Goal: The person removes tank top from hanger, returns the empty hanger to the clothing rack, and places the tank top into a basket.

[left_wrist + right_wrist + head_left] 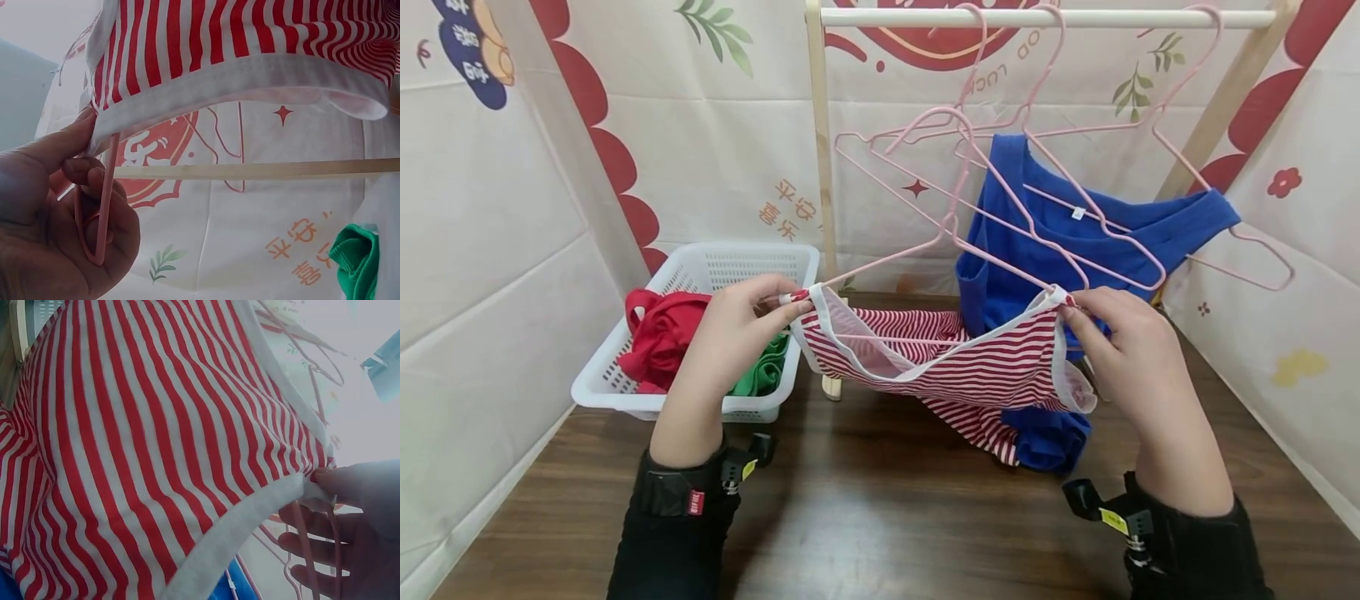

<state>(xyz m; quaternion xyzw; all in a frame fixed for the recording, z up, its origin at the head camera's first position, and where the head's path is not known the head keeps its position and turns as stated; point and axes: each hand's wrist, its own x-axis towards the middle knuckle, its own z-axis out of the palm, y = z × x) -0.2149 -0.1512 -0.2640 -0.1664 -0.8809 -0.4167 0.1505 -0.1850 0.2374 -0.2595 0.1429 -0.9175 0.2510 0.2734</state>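
Note:
A red-and-white striped tank top (970, 367) with white trim hangs by its shoulder straps on a pink hanger (1000, 260), whose hook points up. My left hand (741, 329) pinches the left strap at one end of the hanger; in the left wrist view the fingers (119, 219) curl by the pink hanger end. With thumb and fingers my right hand (1123, 350) pinches the other strap, at the hanger's right end. The right wrist view shows the striped cloth (144, 450) spread beside that hand (356, 519). Its lower part drapes down toward the table.
A white rail (1075, 18) on a wooden stand carries several pink hangers, one holding a blue tank top (1037, 217). To the left, a white basket (696, 258) contains red cloth (662, 333) and green cloth (763, 371). Beneath lies a dark wooden table (850, 517).

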